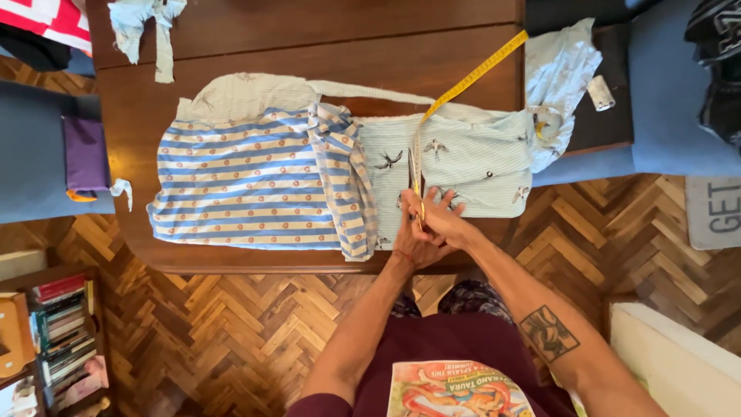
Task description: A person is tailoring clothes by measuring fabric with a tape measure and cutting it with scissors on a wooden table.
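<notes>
Your right hand is gripping scissors at centre frame, over the bird-print fabric. Your left hand is lying flat, fingers spread, pressing that fabric just beside it.

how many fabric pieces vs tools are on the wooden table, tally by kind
Fabric pieces: 4 (blue striped piece, pale bird-print piece, pale crumpled piece, light blue scrap)
Measuring tapes: 1 (yellow)
Scissors: 1, at the hands: left hand, right hand
Total: 6
</notes>
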